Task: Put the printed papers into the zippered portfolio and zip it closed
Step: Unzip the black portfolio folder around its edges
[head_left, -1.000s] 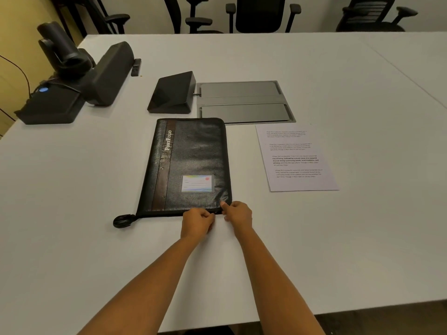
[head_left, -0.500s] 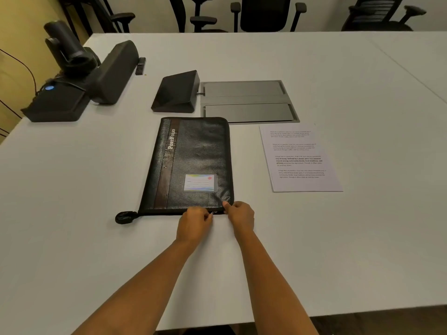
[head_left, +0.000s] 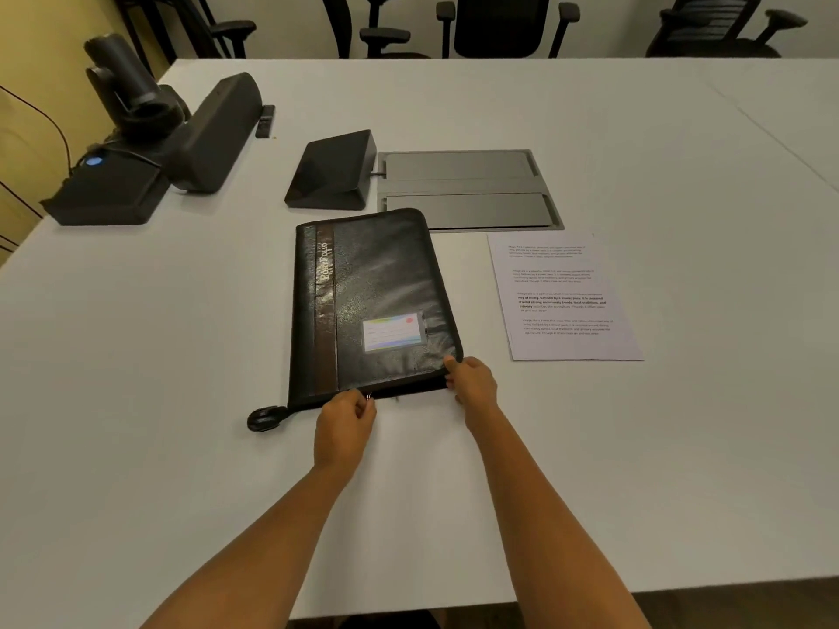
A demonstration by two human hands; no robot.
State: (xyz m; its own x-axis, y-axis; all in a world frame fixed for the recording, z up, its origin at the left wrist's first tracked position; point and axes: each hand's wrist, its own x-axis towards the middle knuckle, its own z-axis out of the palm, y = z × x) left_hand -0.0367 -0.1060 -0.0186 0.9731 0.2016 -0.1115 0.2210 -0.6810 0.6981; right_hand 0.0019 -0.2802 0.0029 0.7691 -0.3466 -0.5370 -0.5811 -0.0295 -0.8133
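One black portfolio (head_left: 372, 306) is lying flat mid-bench (head_left: 136, 401). Left hand (head_left: 345, 424) is pinching the zipper pull (head_left: 370, 396) on its near edge. Right hand (head_left: 472, 383) is gripping its near right corner, thumb on top. One printed sheet (head_left: 567, 301) is lying just beside it toward the right edge, not touching. Behind it are sitting one black wedge device (head_left: 331, 172) and one grey panel (head_left: 467, 188) with two lids. Far left corner: one camera unit (head_left: 122, 97), one speaker bar (head_left: 218, 133). One strap loop (head_left: 263, 418) is trailing off the portfolio's near left corner.

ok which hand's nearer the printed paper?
Right. The right hand grips the portfolio corner nearest the printed paper; the left hand pinches the zipper pull farther left.
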